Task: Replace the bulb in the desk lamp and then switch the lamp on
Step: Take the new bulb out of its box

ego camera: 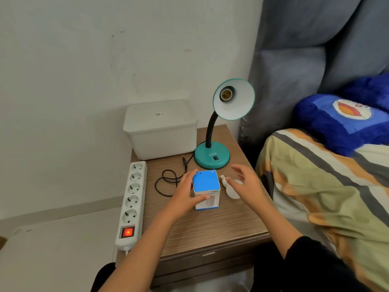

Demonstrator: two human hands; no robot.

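The left hand [185,192] is nearest, wrapped around the blue-topped bulb box [206,189], thumb across its front face and fingers on the far left side. The right hand [245,185] hovers open, fingers spread, over the loose bulb [231,189] lying beside the box, near the right edge of the bedside table [210,226]. The bulb looks light, smooth and breakable; best held by the white globe, leaving the metal screw cap free. The teal lamp [212,153] stands at the back edge, its socket [226,94] empty. Its unplugged cord [168,182] coils to the left, by the power strip [131,199] and white tub [161,128]; nothing blocks the socket
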